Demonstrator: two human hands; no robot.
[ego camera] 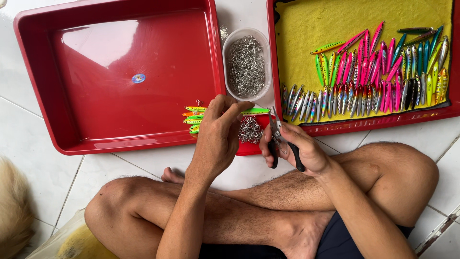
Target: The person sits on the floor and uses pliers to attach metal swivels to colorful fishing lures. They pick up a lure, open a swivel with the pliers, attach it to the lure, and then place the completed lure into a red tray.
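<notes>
My left hand (218,134) pinches a green fishing lure (255,111) by one end, holding it level. My right hand (299,146) grips small black-handled pliers (277,136), their metal tip at the lure's right end. Just below the lure lies a heap of small metal hooks (250,129) on a small red lid (249,147). Several finished green and orange lures (194,117) lie in the near right corner of the big red tray (120,76), left of my left hand.
A clear tub of metal hooks (246,64) stands between the trays. A second red tray (364,125) with a yellow cloth (316,24) holds several rows of coloured lures (378,72). My crossed bare legs (249,201) rest on the white tile floor.
</notes>
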